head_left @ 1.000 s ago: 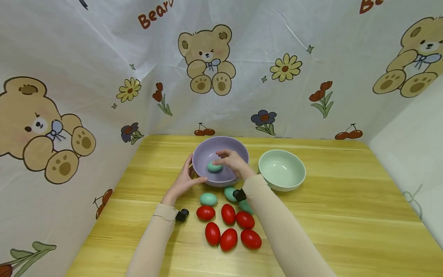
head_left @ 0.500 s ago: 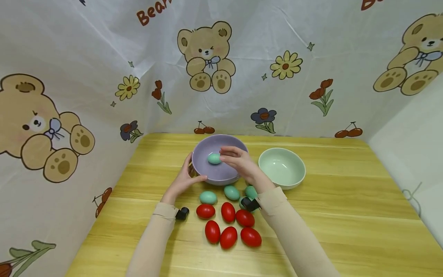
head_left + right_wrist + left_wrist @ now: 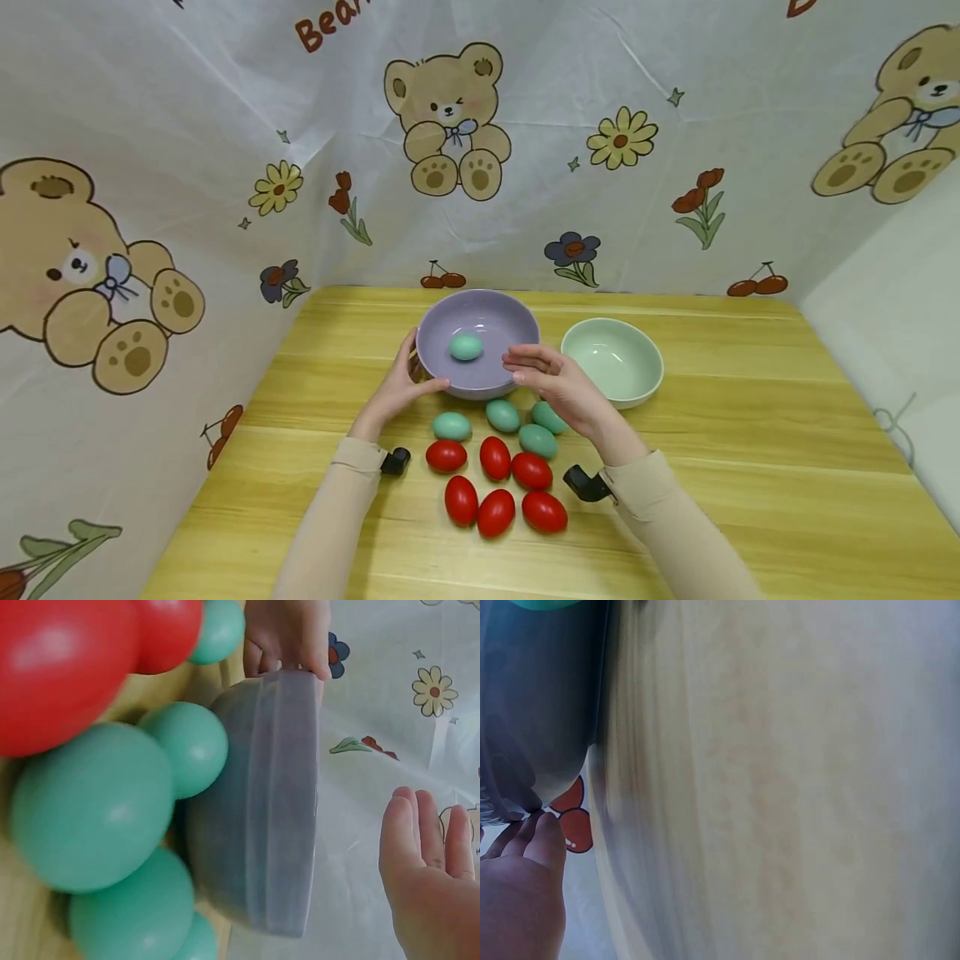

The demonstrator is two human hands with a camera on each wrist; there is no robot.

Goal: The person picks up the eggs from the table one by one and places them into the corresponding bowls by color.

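A purple bowl [image 3: 477, 386] stands at the table's back, with one teal egg [image 3: 466, 347] lying inside it. At its left side, my left hand [image 3: 392, 398] holds the bowl, thumb at the front rim and fingers along the outer wall. The left wrist view shows those fingers [image 3: 547, 832] against the bowl wall. My right hand [image 3: 562, 390] hovers near the bowl's right front rim, fingers loosely extended and holding nothing. Between the wrists, several teal eggs [image 3: 452, 427] and several red eggs [image 3: 496, 513] lie on the table.
A pale green bowl [image 3: 615, 362] sits right of the purple one, partly behind my right hand, with no egg showing in it. The wooden table [image 3: 750, 467] meets a printed cloth [image 3: 525, 242] at the back and left.
The right hand has let go of the teal egg, which stays in the purple bowl, and has drawn back to the right and towards me. The left hand keeps its place.
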